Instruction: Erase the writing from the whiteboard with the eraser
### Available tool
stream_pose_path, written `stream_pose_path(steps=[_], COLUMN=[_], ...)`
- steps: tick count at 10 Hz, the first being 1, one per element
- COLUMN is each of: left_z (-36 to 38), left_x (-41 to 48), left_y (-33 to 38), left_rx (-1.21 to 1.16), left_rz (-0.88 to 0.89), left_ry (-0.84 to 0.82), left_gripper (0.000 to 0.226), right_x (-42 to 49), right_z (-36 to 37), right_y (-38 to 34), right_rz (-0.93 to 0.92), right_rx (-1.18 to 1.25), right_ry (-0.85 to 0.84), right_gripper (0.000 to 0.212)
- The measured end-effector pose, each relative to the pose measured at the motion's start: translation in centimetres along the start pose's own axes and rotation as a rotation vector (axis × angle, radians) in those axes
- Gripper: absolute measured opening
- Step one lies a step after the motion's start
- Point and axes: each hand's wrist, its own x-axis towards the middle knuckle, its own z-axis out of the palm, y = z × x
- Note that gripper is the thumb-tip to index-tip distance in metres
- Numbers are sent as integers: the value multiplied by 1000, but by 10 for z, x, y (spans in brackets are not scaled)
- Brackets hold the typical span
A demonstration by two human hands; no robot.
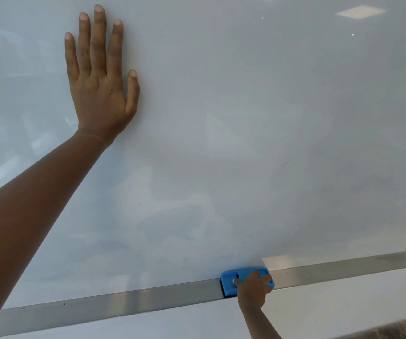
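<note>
Nearest, we see the right hand [253,289], its grip clamped on the blue eraser [230,283], fingers curled over the top. The eraser sits on the metal rail [123,304] at the lower edge of the whiteboard [246,143]. Farther up, the left hand [99,94] lies flat on the board, its grip apart and fingers straight; we note only faint smears on the surface.

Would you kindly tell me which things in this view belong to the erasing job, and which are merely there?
Part of the job:
- glossy white whiteboard
- blue plastic eraser, gripped by the right hand
- left hand, pressed flat on the board

Merely there:
- brushed metal rail along the board's lower edge
- white surface below that rail
</note>
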Motion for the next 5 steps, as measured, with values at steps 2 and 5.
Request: stream_pose_path(steps=[2,5], left_z=[-1,-8], left_x=[-1,-1], left_y=[4,10], left_rx=[-12,-36], left_rz=[-43,-91], left_ry=[-18,-106], left_gripper=[54,55], right_x=[5,3], right_z=[0,-9], right_y=[8,16], right_rz=[-78,-191], right_rx=[-85,48], right_ry=[79,291], right_gripper=[83,47])
